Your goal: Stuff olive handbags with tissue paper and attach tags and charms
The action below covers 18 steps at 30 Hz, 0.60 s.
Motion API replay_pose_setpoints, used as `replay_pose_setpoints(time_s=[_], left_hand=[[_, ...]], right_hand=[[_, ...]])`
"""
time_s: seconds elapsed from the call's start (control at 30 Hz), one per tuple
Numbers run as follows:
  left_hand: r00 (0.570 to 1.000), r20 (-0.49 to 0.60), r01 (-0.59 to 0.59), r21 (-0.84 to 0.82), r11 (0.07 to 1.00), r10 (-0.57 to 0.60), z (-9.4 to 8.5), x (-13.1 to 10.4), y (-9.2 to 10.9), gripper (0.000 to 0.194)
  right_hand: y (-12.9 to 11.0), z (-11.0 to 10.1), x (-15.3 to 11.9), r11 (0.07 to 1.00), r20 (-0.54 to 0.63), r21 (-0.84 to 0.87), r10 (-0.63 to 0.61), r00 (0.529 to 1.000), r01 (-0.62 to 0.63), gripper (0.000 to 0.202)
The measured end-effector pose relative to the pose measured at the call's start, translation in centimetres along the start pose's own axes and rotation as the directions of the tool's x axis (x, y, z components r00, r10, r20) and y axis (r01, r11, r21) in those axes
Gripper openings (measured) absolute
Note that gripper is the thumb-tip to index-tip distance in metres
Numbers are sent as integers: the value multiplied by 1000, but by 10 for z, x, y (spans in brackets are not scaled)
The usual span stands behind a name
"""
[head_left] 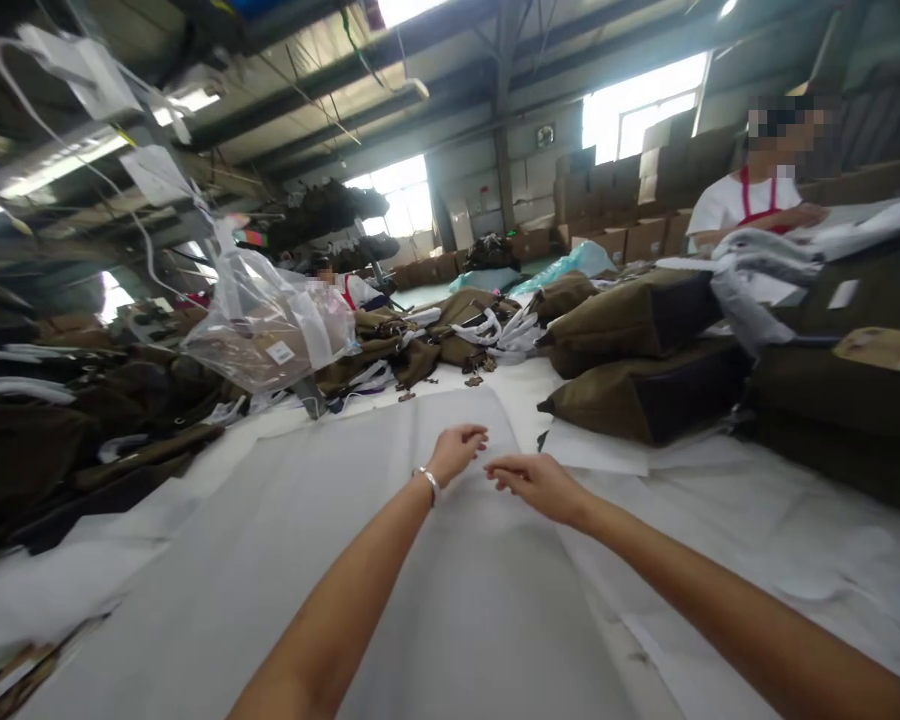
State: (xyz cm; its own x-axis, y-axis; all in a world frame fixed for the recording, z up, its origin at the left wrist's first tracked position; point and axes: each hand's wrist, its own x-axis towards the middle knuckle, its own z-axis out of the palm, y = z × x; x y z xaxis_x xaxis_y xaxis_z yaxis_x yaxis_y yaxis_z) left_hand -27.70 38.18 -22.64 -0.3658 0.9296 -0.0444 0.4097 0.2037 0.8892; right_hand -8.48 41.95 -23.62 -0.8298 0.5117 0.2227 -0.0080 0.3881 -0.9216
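A large thin white sheet (330, 560), slightly see-through, lies over the table in front of me. My left hand (456, 453), with a silver bracelet (429, 485) at the wrist, is over the sheet's far part, its fingers loosely bent and nothing visible in them. Close to its right, my right hand (544, 485) reaches in near the sheet's right edge, fingers partly stretched and slightly curled. A small gap separates the two hands. Whether the fingertips touch the sheet, I cannot tell.
Brown bags (645, 390) with dark ends are stacked at right; more bags (450, 340) lie at the back. Dark bags (45, 450) are heaped at left. A clear plastic bag (270, 320) hangs from a post. A co-worker (757, 200) in a red apron is at far right.
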Motion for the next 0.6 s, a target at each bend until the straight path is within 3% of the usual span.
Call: replay_pose_setpoints(time_s=[0.1, 0.23, 0.4, 0.5, 0.6], left_hand=[[998, -43, 55, 40, 998, -53, -11, 64, -12, 26], [995, -45, 93, 134, 987, -88, -20, 119, -20, 28], [998, -66, 47, 362, 931, -24, -45, 195, -4, 30], [991, -105, -11, 529, 848, 78, -59, 262, 19, 43], [978, -102, -67, 677, 733, 184, -62, 334, 40, 62]], right_hand=[[38, 32, 44, 993, -24, 103, 52, 998, -49, 37], [61, 56, 57, 966, -34, 219, 146, 989, -135, 38], [62, 51, 55, 898, -77, 373, 280, 957, -233, 40], [59, 42, 57, 855, -56, 455, 304, 951, -247, 37], [62, 40, 60, 863, -42, 450, 275, 960, -228, 35]])
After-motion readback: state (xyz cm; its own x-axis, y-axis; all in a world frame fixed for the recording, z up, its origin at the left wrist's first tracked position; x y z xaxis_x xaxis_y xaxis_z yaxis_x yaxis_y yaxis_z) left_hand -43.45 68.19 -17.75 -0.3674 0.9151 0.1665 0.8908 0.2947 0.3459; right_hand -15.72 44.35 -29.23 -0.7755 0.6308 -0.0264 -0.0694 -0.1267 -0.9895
